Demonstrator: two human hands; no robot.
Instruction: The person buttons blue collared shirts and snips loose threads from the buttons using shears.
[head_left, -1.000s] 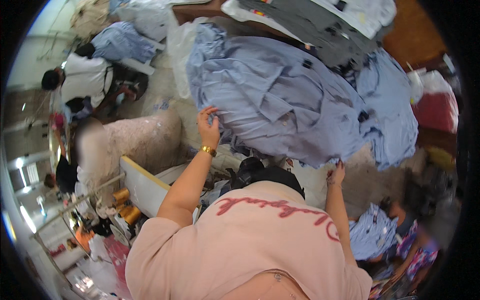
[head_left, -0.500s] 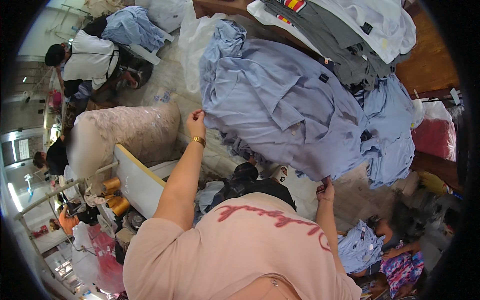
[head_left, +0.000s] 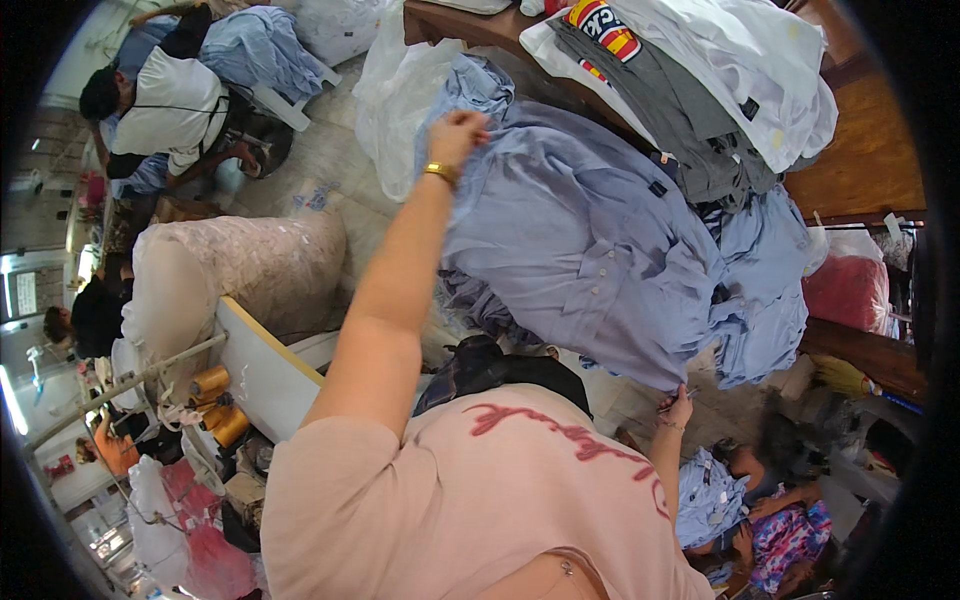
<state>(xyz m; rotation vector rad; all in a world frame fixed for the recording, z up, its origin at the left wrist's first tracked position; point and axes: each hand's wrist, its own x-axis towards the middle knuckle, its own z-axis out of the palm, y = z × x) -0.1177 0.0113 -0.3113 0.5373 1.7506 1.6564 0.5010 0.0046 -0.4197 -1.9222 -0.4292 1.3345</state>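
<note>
- While the blue shirt [head_left: 585, 225] lies spread out ahead of the person, its long axis runs aslant, from a bunched blue cloth [head_left: 480, 88] at the far left to a corner at the near right; what bears its middle is hidden.
- The right hand [head_left: 675, 408] is at that near corner: its fingers look pressed together, pinching the edge of the cloth, so most of the shirt lies ahead and to the left of them.
- The left hand [head_left: 457, 140], on an outstretched arm with a gold-coloured band [head_left: 440, 172] at the wrist, is over the far left end, just beside the bunched cloth. Its fingers are bent and blurred; I cannot tell whether any fabric is between them.
- The two hands thus stand near opposite ends of the long axis, with the buttoned front between them. The right is nearer the body and clearly touches the shirt; the left's contact is uncertain.
- Beyond the shirt's far edge lie grey garments [head_left: 690, 125] and a white garment [head_left: 775, 95]; more blue garments [head_left: 765, 275] hang past its right side.
- To the left, a clear plastic bag [head_left: 385, 110] lies near the bunched cloth.
</note>
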